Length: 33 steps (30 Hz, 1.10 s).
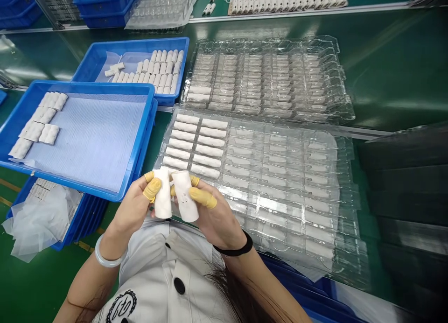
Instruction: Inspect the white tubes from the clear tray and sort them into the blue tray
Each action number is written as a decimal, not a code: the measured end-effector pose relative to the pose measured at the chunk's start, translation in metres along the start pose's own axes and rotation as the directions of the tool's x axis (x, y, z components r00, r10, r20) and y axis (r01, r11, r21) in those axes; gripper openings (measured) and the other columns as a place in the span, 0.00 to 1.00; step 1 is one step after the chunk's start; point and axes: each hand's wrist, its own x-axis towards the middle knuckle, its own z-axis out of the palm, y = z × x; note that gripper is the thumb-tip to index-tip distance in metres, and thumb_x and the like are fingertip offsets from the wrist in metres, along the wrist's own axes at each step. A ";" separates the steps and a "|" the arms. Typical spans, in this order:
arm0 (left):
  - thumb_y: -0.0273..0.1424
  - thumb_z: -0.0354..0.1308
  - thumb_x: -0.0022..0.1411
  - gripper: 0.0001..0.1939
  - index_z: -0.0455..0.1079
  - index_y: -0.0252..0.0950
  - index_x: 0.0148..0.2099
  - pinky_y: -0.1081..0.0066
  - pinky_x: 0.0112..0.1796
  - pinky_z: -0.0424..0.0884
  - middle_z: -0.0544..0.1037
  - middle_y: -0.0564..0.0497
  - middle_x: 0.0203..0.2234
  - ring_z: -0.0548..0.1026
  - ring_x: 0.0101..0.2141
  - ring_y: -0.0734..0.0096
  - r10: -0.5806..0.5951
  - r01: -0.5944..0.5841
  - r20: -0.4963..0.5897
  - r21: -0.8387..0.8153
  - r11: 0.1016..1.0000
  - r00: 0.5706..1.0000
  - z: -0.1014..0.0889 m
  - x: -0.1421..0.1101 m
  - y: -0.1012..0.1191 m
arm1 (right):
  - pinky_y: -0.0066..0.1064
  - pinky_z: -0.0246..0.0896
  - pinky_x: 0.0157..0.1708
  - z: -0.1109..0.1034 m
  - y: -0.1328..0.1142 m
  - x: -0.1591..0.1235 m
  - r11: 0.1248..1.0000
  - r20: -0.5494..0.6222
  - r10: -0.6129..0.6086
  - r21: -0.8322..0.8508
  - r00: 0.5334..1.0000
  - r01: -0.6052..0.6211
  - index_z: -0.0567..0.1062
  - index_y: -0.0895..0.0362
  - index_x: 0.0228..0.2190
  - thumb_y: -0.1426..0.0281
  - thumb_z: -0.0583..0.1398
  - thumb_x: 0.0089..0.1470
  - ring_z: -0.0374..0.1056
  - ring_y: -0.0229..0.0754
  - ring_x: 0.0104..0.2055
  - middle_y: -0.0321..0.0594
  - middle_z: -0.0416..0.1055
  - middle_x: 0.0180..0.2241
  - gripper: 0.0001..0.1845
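At lower centre, the left hand [135,211] is closed on one white roll [163,194] and the right hand [213,215] on another white roll [185,197], both gripped upright by yellow finger cots [198,197], just above a clear plastic tray [350,148] (its pockets keep similar rolls apart, in rows).

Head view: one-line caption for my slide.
Left hand and right hand, in yellow finger cots, hold white cylindrical pieces by a clear plastic blister tray and a blue plastic crate.

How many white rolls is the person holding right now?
2. One white roll is pinched in the left hand, and the other white roll is in the right hand, side by side above the clear blister tray. Neither looks hidden.
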 end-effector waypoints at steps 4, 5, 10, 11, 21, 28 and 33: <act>0.40 0.57 0.66 0.17 0.73 0.29 0.37 0.80 0.16 0.68 0.76 0.49 0.20 0.74 0.19 0.75 -0.240 0.261 0.105 -0.307 0.915 0.965 -0.005 0.007 0.000 | 0.27 0.74 0.32 -0.003 -0.006 0.003 0.975 -0.017 0.116 0.192 0.993 -0.110 0.72 0.56 0.47 0.69 0.60 0.55 0.74 0.35 0.30 0.37 0.78 0.35 0.16; 0.37 0.52 0.69 0.16 0.72 0.29 0.38 0.83 0.17 0.69 0.77 0.48 0.22 0.75 0.20 0.76 -0.299 0.317 0.108 -0.394 0.863 0.948 -0.005 0.009 0.000 | 0.26 0.75 0.34 -0.003 -0.007 0.004 0.964 -0.022 0.139 0.232 0.990 -0.130 0.71 0.56 0.47 0.70 0.59 0.57 0.75 0.34 0.32 0.38 0.78 0.37 0.15; 0.33 0.42 0.74 0.17 0.70 0.30 0.43 0.88 0.22 0.72 0.79 0.48 0.27 0.77 0.23 0.81 -0.449 0.413 0.123 -0.652 0.636 0.885 -0.005 0.012 0.000 | 0.20 0.74 0.43 -0.010 -0.005 0.011 0.892 -0.005 0.191 0.418 0.982 -0.172 0.75 0.60 0.37 0.72 0.55 0.64 0.77 0.31 0.41 0.41 0.79 0.40 0.08; 0.33 0.42 0.74 0.17 0.70 0.30 0.44 0.89 0.23 0.73 0.79 0.48 0.27 0.77 0.23 0.82 -0.453 0.413 0.129 -0.674 0.612 0.882 -0.004 0.012 0.000 | 0.19 0.74 0.44 -0.012 -0.003 0.012 0.882 0.003 0.187 0.440 0.982 -0.169 0.75 0.61 0.37 0.72 0.56 0.64 0.77 0.31 0.42 0.41 0.79 0.40 0.08; 0.35 0.38 0.74 0.21 0.64 0.25 0.54 0.89 0.23 0.73 0.78 0.45 0.27 0.76 0.20 0.80 -0.487 0.414 0.148 -0.761 0.500 0.861 0.006 0.012 0.004 | 0.16 0.72 0.45 -0.016 -0.002 0.013 0.794 0.014 0.266 0.564 0.964 -0.227 0.74 0.63 0.41 0.69 0.53 0.66 0.77 0.31 0.43 0.43 0.78 0.42 0.12; 0.35 0.38 0.74 0.21 0.64 0.27 0.57 0.88 0.23 0.74 0.78 0.46 0.27 0.76 0.21 0.80 -0.474 0.409 0.143 -0.747 0.524 0.869 0.005 0.012 0.004 | 0.18 0.74 0.43 -0.012 -0.001 0.013 0.781 -0.041 0.280 0.590 0.959 -0.203 0.74 0.62 0.40 0.69 0.53 0.66 0.77 0.32 0.43 0.42 0.78 0.41 0.12; 0.34 0.39 0.74 0.19 0.66 0.29 0.53 0.88 0.21 0.73 0.77 0.48 0.26 0.74 0.19 0.81 -0.478 0.397 0.118 -0.743 0.539 0.870 0.008 0.012 0.004 | 0.17 0.74 0.43 -0.010 -0.002 0.013 0.842 -0.031 0.200 0.516 0.979 -0.156 0.76 0.61 0.37 0.70 0.59 0.63 0.78 0.32 0.41 0.38 0.80 0.37 0.07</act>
